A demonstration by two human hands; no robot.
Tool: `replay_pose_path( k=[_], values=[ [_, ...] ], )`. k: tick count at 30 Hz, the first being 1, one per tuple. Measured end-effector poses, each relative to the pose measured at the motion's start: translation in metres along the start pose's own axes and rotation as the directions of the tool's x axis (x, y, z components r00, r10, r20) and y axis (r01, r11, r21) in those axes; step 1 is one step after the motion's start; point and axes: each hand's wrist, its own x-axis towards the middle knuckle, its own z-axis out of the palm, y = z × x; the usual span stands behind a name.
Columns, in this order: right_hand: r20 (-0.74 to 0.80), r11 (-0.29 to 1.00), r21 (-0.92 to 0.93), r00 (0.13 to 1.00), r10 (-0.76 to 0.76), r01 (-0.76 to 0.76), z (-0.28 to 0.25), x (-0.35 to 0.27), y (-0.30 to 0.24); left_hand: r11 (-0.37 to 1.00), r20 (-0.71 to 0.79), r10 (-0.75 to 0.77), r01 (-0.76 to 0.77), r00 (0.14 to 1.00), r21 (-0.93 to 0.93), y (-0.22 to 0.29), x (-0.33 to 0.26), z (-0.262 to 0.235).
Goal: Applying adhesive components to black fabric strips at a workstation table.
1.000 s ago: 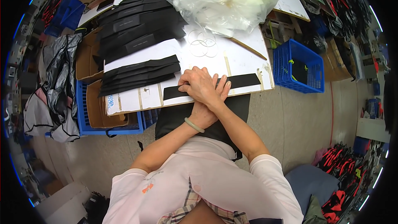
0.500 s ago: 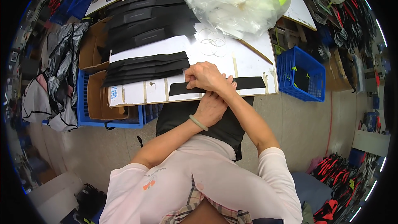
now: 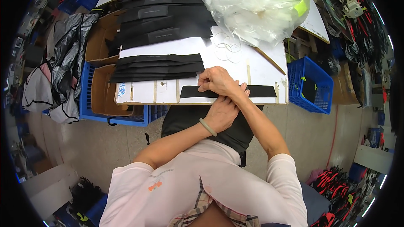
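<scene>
A single black fabric strip (image 3: 261,91) lies lengthwise along the front edge of the white table. My forearms cross over it, the right one on top. My right hand (image 3: 217,80) is closed above the strip's left part, its fingers curled with the tips down near the cloth; whatever is in them is hidden. My left hand (image 3: 223,113), below a pale bangle, reaches under my right wrist. Its outstretched fingertips show past the wrist, resting at the strip; the rest of these fingers is covered.
Overlapping black strips (image 3: 155,68) lie left of my hands, with more black pieces (image 3: 164,17) behind. A clear plastic bag (image 3: 256,4), thin rings (image 3: 227,47) and a brown stick (image 3: 269,60) lie farther back. Blue crates (image 3: 311,96) flank the table; the left crate (image 3: 113,119) holds cardboard boxes.
The table and everything on it sit slightly farther right in the picture. My hands keep nearly the same crossed pose over the strip.
</scene>
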Motion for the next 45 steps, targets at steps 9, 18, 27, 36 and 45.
replay_pose_path(
  k=[9, 18, 27, 36, 45],
  values=[
    [0.018, 0.999, -0.003, 0.999, -0.04, 0.04, -0.004, 0.0, 0.0, 0.999, 0.001, -0.001, 0.001, 1.0, 0.041, 0.0, -0.001, 0.001],
    [-0.205, 0.985, -0.083, 0.965, -0.166, 0.152, 0.013, -0.006, 0.0, 1.0, -0.04, -0.016, 0.016, 0.999, 0.008, -0.001, 0.0, 0.009],
    [-0.24, 0.985, -0.026, 0.955, -0.174, 0.173, 0.017, -0.005, 0.001, 1.0, -0.024, -0.001, 0.002, 1.0, 0.024, 0.001, 0.0, 0.008],
    [-0.303, 0.997, 0.053, 0.953, -0.031, 0.05, 0.022, -0.007, -0.01, 0.999, -0.064, 0.014, -0.011, 0.998, 0.048, 0.002, -0.001, 0.008],
    [-0.334, 0.994, 0.014, 0.938, -0.096, 0.106, 0.025, -0.005, -0.01, 1.0, -0.072, 0.024, -0.024, 0.997, 0.0, 0.0, 0.0, 0.009]
  ],
)
